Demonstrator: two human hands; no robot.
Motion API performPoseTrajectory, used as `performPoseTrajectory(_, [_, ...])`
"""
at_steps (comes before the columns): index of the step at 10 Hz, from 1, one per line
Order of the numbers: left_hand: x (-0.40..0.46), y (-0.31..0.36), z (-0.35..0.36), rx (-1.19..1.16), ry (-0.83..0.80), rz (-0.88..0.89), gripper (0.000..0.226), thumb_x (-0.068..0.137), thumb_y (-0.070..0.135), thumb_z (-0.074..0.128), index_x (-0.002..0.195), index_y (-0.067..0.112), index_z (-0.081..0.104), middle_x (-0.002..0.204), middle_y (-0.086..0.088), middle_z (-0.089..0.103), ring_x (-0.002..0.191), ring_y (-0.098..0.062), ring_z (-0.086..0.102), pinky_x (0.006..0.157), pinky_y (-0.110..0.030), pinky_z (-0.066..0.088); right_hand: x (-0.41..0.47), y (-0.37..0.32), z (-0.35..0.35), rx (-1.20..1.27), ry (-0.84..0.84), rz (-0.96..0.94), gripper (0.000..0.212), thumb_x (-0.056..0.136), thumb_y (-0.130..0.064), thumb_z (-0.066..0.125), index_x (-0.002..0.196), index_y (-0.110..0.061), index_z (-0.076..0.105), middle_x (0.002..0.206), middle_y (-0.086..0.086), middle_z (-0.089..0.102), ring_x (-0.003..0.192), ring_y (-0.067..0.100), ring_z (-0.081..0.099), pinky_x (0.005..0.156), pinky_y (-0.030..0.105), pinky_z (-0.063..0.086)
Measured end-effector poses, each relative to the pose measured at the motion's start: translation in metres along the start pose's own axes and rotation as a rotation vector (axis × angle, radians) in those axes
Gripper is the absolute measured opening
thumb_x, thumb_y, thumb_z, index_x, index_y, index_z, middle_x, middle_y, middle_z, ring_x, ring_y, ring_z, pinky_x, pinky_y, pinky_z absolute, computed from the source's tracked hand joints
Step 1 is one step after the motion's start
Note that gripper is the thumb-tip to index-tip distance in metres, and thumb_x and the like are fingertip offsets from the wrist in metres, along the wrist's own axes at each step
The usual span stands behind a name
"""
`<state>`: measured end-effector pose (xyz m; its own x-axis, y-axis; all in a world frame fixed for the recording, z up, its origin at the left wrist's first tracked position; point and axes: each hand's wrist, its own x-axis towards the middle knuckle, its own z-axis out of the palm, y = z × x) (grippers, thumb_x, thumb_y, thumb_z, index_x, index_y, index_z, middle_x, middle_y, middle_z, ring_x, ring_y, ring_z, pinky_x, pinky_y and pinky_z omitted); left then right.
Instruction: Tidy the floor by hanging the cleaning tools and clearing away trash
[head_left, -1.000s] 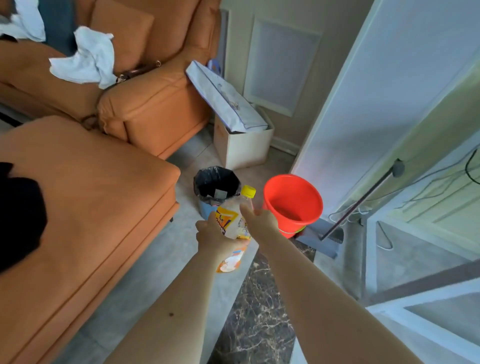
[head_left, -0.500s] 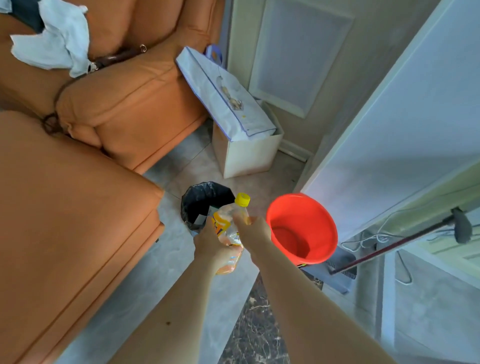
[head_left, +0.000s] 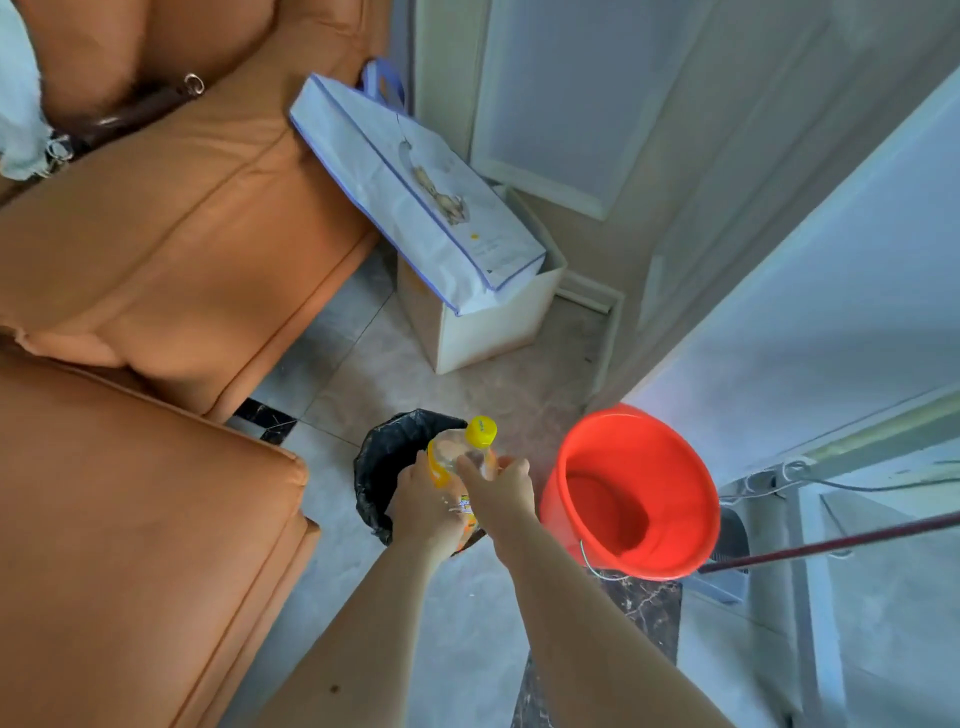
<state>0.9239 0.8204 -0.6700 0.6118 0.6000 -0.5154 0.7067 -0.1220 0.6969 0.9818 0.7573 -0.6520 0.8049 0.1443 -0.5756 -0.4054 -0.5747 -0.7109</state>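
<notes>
A clear plastic bottle (head_left: 464, 453) with a yellow cap and an orange label is held above a small bin lined with a black bag (head_left: 382, 460). My left hand (head_left: 423, 506) grips its lower body and my right hand (head_left: 503, 491) grips its upper part from the right. The bottle's base is hidden behind my hands. To the right of the bin a red bucket (head_left: 691, 470) stands on the floor. A dark red tool handle (head_left: 831, 543) slants out from behind the bucket toward the right edge.
An orange sofa (head_left: 156, 291) fills the left side, close to the bin. Behind the bin a white box (head_left: 493, 327) holds a white carrier bag (head_left: 415, 192). A wall and white door panels close off the right, with cables at their foot.
The view has drawn nearer and tipped down. Both hands have carried the bottle forward until it hangs over the bin's opening. The bucket and handle stand where they were.
</notes>
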Motion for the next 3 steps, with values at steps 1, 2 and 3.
performPoseTrajectory(1, [0.03,-0.001,-0.004,0.003,-0.052,0.022,0.052,0.079,0.006,0.066,0.127,0.012,0.047,0.129,-0.015,0.055,0.119,-0.034,0.055,0.098,-0.047,0.048,0.019,-0.005,0.016,0.016,0.006,0.045,0.05,0.084,-0.034,0.064,0.119,-0.003,0.045,0.106,0.008,0.052,0.091,0.021,0.048,0.073,0.028,0.041])
performPoseTrajectory(2, [0.05,-0.011,-0.005,0.099,-0.097,0.001,0.064,0.089,0.005,0.057,0.146,0.011,0.029,0.153,-0.011,0.033,0.141,-0.029,0.034,0.114,-0.041,0.035,0.034,0.0,0.028,-0.095,-0.055,0.099,0.05,0.087,-0.025,0.058,0.129,-0.002,0.045,0.113,0.011,0.059,0.097,0.026,0.054,0.074,0.028,0.039])
performPoseTrajectory(3, [0.061,-0.019,-0.009,0.24,-0.088,-0.068,0.084,0.092,0.005,0.055,0.153,0.009,-0.002,0.163,-0.006,0.0,0.15,-0.024,0.013,0.118,-0.034,0.025,0.04,0.004,0.032,-0.203,-0.058,0.198,0.047,0.087,-0.012,0.05,0.133,0.0,0.046,0.108,0.013,0.058,0.098,0.027,0.054,0.077,0.029,0.037])
